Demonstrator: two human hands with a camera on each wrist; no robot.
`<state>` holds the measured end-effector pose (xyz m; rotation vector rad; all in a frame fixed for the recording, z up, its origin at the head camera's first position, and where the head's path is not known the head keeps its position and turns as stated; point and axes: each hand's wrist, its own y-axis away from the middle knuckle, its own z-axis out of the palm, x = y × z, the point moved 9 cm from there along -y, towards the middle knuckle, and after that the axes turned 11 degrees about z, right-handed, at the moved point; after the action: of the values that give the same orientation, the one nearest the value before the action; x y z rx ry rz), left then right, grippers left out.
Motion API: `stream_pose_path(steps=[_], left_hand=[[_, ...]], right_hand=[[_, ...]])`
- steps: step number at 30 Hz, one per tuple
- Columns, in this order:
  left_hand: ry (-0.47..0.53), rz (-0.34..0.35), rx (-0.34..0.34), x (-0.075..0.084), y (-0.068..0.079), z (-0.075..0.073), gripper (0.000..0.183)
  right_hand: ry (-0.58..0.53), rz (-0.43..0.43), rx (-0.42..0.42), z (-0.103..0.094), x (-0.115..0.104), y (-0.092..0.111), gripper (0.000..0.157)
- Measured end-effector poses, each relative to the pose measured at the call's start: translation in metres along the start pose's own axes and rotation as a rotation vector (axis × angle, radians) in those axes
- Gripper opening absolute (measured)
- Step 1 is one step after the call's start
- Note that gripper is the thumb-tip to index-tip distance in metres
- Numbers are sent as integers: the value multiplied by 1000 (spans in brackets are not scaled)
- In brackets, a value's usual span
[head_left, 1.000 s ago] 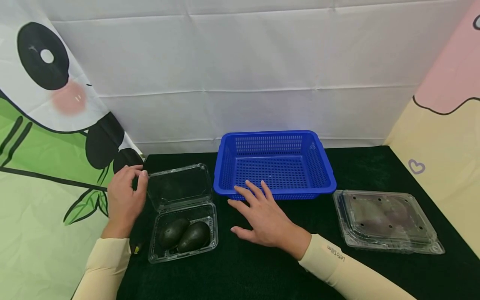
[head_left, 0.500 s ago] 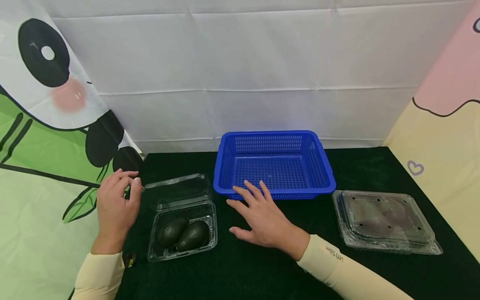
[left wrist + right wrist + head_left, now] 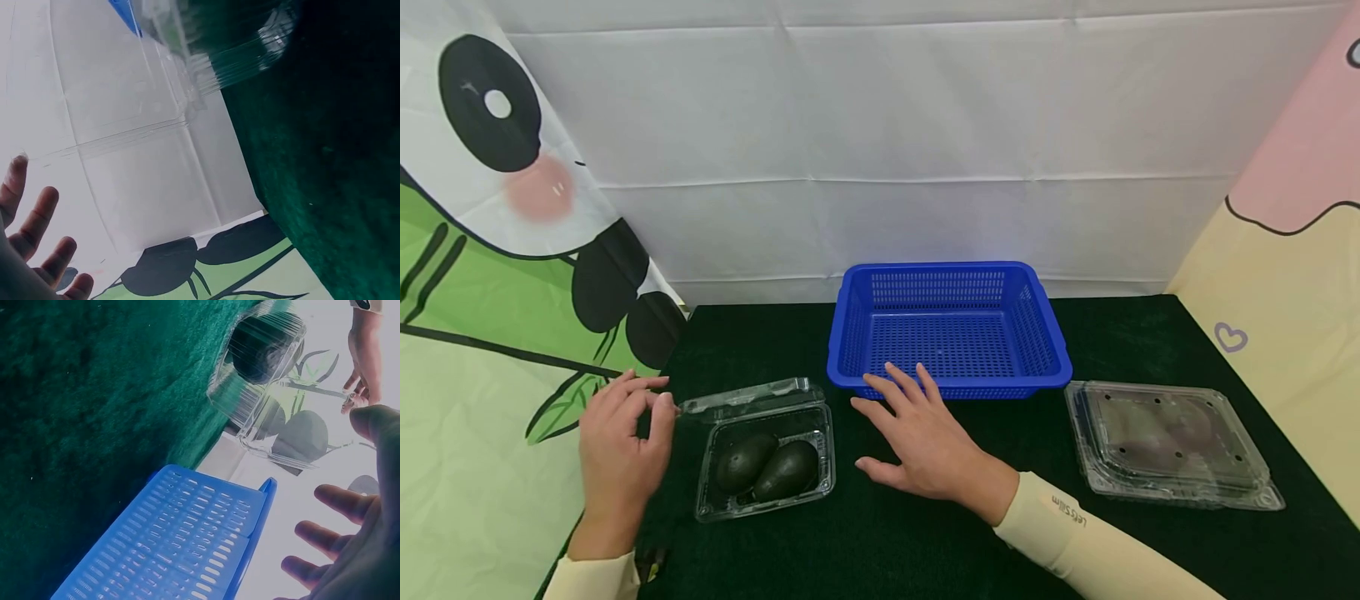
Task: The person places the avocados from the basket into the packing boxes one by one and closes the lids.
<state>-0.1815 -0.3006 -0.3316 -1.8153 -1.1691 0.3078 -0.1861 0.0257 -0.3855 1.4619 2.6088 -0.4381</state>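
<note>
Two dark green avocados (image 3: pixel 786 472) lie in the base of a clear plastic clamshell box (image 3: pixel 775 505) on the left. Its hinged lid (image 3: pixel 745 402) stands raised at the back, seen nearly edge-on. My left hand (image 3: pixel 625 446) pinches the lid's left edge between thumb and fingertips. In the right wrist view, the left hand's fingers (image 3: pixel 356 394) meet that thin clear edge. My right hand (image 3: pixel 925 442) is open with spread fingers, holding nothing. Its fingertips overlap the front rim of a blue plastic basket (image 3: pixel 951 383) in the head view.
A closed clear clamshell (image 3: pixel 1172 442) with vent holes and rounded, blurred contents lies at the right. Dark green cloth (image 3: pixel 887 550) covers the table. A white backdrop (image 3: pixel 925 150) hangs behind, with printed cloths on both sides. A small dark-and-yellow item (image 3: pixel 651 564) sits near the left sleeve.
The left hand has come toward me and slightly left, swinging the lid from lying back to raised. The right hand, basket and avocados have hardly moved.
</note>
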Motion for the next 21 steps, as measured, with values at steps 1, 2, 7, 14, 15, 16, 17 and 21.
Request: stream_pose_path(steps=[1, 2, 7, 14, 15, 16, 17, 21], left_hand=[[-1, -4, -2, 1, 3, -1, 32], [-2, -5, -5, 2, 5, -2, 31], [11, 33, 0, 9, 16, -5, 29], [1, 67, -38, 13, 34, -5, 31], [0, 72, -39, 13, 37, -5, 31], [-3, 75, -47, 13, 39, -6, 30], [-5, 82, -50, 14, 42, -6, 30], [1, 128, -45, 20, 50, -5, 32]], right_hand=[[-4, 0, -1, 0, -1, 0, 74], [-8, 1, -2, 0, -1, 0, 74], [-36, -7, 12, -3, -4, 1, 74], [-63, -36, 38, -4, -11, 3, 68], [-69, -40, 36, -4, -12, 4, 67], [-74, -44, 36, -3, -13, 5, 66], [-78, -48, 35, -3, -15, 5, 65], [-86, -79, 41, -1, -20, 7, 60]])
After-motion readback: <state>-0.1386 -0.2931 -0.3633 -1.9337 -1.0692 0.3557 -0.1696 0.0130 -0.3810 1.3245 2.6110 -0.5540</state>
